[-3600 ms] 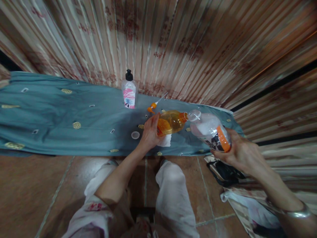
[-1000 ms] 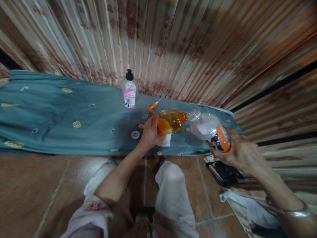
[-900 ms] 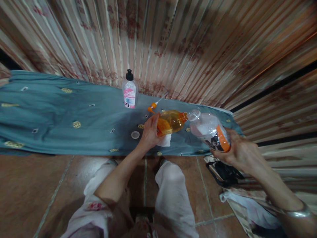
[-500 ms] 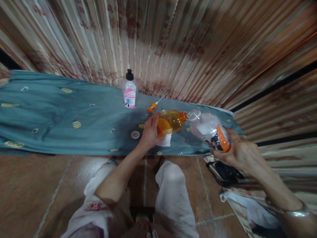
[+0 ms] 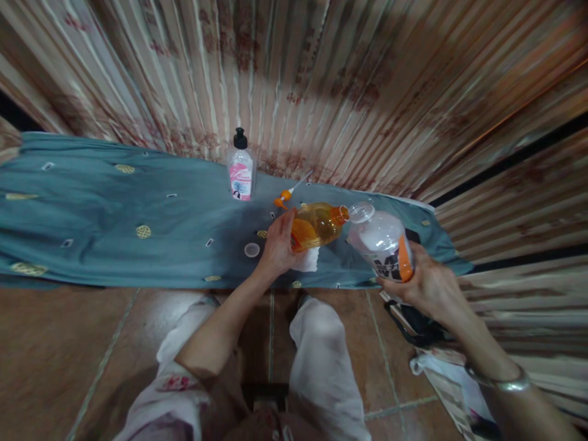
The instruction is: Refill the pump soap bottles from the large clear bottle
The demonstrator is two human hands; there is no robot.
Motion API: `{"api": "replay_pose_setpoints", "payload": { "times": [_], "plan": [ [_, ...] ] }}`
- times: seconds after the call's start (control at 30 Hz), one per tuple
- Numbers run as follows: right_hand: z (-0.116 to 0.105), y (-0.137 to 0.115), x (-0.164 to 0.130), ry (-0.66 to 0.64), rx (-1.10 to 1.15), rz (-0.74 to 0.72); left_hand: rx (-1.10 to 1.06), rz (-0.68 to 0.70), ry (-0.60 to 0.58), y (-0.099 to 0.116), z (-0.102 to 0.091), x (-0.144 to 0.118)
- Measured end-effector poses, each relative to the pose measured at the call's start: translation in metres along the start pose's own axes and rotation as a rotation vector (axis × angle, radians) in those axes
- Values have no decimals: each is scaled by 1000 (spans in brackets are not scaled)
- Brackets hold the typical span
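Note:
My left hand (image 5: 278, 245) is wrapped round the base of an orange see-through bottle (image 5: 319, 225), which is tilted with its uncapped neck toward the right. In my right hand (image 5: 427, 278) is a clear plastic bottle (image 5: 380, 242) with an orange and black label, leaning so that its open mouth faces the orange bottle's neck. The two mouths are very close; whether they touch I cannot tell. Behind my left hand lies an orange pump top (image 5: 285, 196) with a pale tube. A small white cap (image 5: 252, 250) and a white paper piece (image 5: 309, 262) lie nearby.
A clear bottle with a black top (image 5: 241, 168) and pink label stands at the back of the teal cloth (image 5: 101, 208). Pleated curtain (image 5: 275, 79) rises behind and to the right. Black items (image 5: 416, 324) and bags lie on the tiled floor (image 5: 331, 306) at right.
My right hand has shifted left and the clear bottle is a little more upright. The orange bottle and my left hand have hardly moved.

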State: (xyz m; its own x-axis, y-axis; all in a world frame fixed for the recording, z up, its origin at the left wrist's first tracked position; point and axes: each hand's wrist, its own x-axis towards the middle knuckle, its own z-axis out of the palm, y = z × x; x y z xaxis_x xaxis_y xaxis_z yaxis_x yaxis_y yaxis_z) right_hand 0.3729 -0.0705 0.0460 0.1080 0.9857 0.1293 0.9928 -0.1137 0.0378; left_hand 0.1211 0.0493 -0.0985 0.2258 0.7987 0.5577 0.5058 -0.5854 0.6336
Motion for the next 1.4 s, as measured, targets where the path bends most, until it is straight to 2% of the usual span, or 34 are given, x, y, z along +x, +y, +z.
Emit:
{"api": "replay_pose_setpoints", "payload": {
  "times": [0.23,0.47,0.63,0.8,0.9,1.03,1.4],
  "plan": [
    [30,-8,4,5,162,113,-8,-5,4,-2,0,0],
    [61,-21,1,60,379,303,-35,-12,20,0,-1,-1],
    [94,-26,10,168,727,376,-1,5,14,-3,-2,-2],
    [120,-37,36,257,985,449,18,13,12,-4,-3,-3],
    [131,-44,50,324,1015,458,13,13,8,-4,-4,-2],
    [145,-50,57,345,1002,483,10,16,18,-2,-5,-3],
    [167,-51,46,349,1026,474,42,19,11,1,-9,-4]
  ]
}}
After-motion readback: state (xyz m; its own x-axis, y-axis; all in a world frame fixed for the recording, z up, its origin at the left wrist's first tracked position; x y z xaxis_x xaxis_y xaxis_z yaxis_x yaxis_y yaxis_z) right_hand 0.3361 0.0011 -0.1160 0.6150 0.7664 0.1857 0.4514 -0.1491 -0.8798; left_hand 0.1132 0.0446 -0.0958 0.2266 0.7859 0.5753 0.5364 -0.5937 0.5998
